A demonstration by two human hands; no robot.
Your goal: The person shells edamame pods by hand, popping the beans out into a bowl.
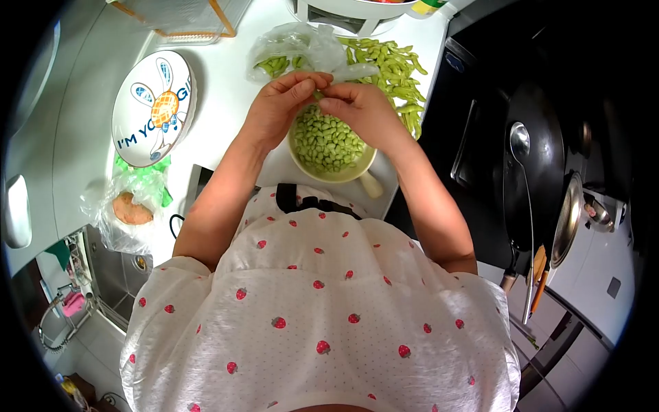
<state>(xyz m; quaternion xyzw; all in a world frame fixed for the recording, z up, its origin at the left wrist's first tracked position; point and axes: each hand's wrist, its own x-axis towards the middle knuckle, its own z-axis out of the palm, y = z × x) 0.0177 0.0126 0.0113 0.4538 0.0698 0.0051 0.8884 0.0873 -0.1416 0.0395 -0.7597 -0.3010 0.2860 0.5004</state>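
Note:
Both hands meet above the far rim of a pale yellow bowl [338, 177] with a short handle, which holds many shelled green beans [328, 143]. Between the fingertips shows a bit of a green soybean pod [318, 95], mostly hidden by the fingers. My left hand [285, 103] pinches it from the left side, and my right hand [364, 110] has thumb and fingers closed on it from the right. Beyond the right hand lies a loose pile of whole pods [391, 60]. A clear plastic bag [302, 42] with more pods sits just past the left hand.
To the left are a stack of decorated plates [141, 103] and a plastic bag holding a brown roundish item [132, 209]. A sink [113, 275] is at lower left. On the right, a black stove carries a wok [539, 172] with a metal ladle [520, 141].

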